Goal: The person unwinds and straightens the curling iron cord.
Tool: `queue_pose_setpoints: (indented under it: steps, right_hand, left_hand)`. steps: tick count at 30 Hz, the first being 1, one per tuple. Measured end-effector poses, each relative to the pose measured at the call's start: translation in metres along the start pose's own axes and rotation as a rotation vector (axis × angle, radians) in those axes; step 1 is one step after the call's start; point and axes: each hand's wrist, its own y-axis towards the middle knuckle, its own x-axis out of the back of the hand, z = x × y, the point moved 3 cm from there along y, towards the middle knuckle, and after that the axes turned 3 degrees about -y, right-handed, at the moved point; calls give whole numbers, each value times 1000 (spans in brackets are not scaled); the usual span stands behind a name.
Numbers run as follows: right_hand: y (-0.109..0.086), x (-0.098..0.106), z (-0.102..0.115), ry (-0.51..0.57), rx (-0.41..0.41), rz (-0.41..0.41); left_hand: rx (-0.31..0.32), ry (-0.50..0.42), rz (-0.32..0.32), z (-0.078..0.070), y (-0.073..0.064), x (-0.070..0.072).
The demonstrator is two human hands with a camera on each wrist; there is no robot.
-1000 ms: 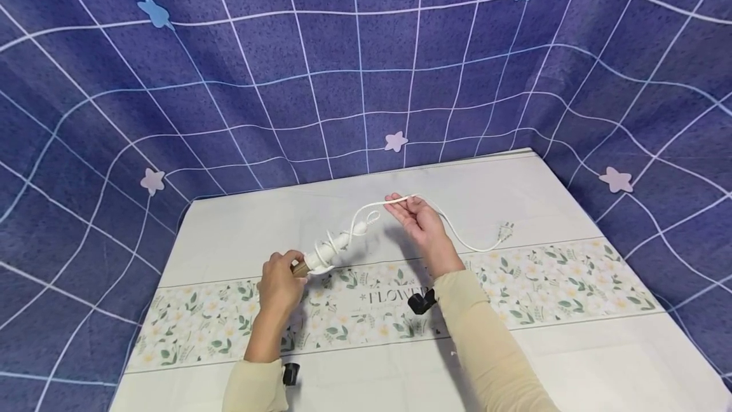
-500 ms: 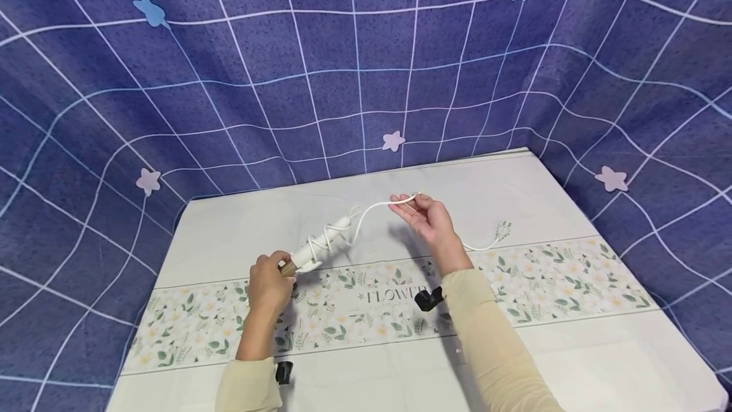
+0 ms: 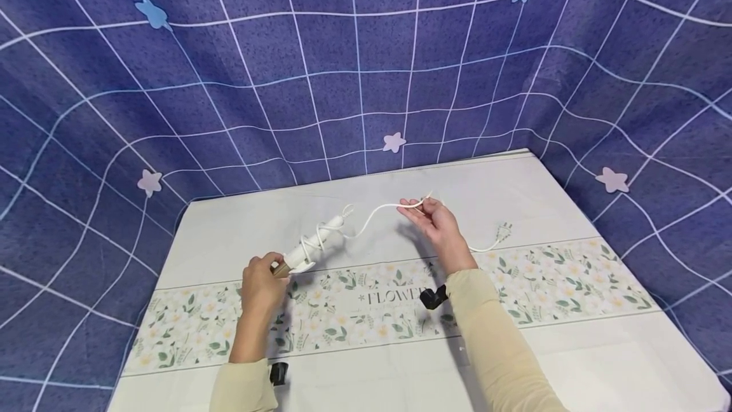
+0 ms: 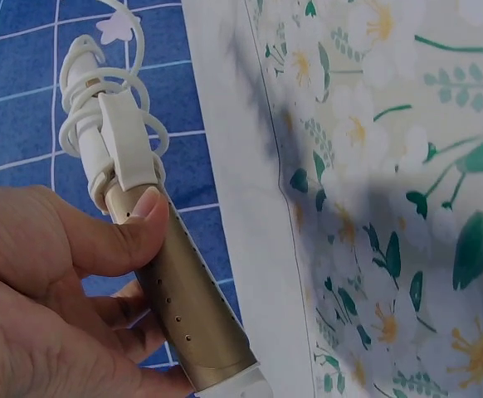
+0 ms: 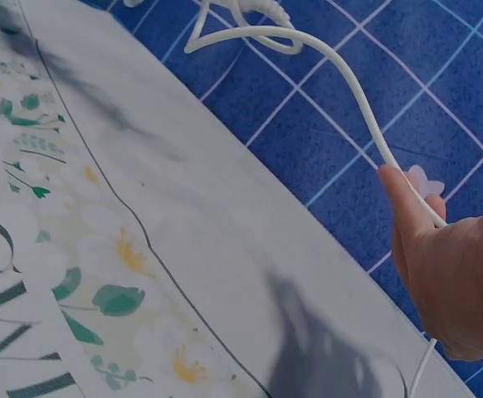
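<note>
My left hand grips a curling iron by its gold barrel, which has rows of small holes. The iron's white handle points up and to the right in the head view. Loops of white power cord wind around the handle and its clamp lever. From the handle's far end the cord runs across to my right hand, which pinches it between thumb and fingers. Beyond that hand, the cord's plug hangs over or rests on the table; I cannot tell which.
A white table cover with a flower-printed band lies under both hands. Behind and beside it hangs a blue curtain with a grid and stars. Black wrist mounts show at the sleeves.
My left hand has moved left with the curling iron, while my right hand has shifted right with the cord. The stretch of cord between handle and right hand is longer, and the loops have loosened.
</note>
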Motion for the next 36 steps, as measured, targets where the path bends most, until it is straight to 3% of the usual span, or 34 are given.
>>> queue_pose_setpoints:
  steps: [8, 26, 30, 36]
  right_hand:
    - [5, 2, 17, 153, 65, -75]
    - [-1, -3, 48, 368, 225, -111]
    - [-3, -2, 52, 343, 234, -132]
    - [-5, 4, 49, 187, 202, -183]
  left_hand:
    - [-29, 5, 4, 4, -3, 6]
    - [-32, 75, -40, 13, -5, 12]
    - [-11, 74, -71, 16, -7, 15]
    - [16, 66, -130, 20, -6, 17]
